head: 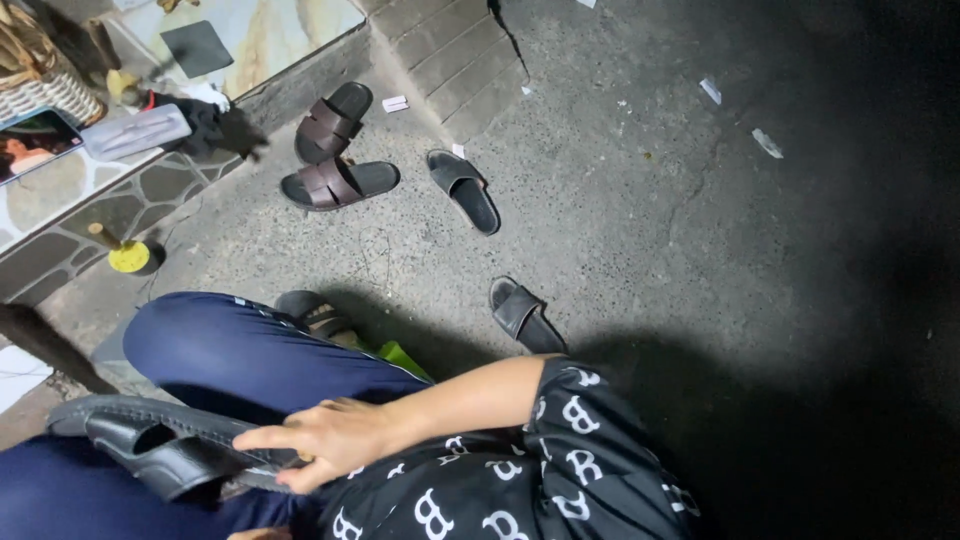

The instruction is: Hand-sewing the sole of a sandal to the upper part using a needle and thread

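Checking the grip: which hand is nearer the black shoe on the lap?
Right. The right hand grips the black shoe at its end; only a sliver of the left hand shows at the bottom edge, below it.

A black slip-on sandal (165, 445) is lying low at the near left of the scene, resting across the person's lap on the dark blue trousers. It is lying lengthwise from left to right, tilted on its side so that the thick ridged sole edge is facing up and the broad glossy strap is hanging toward the near side. Its right end is sitting under the fingers of the right hand (325, 440), which are touching the sole.
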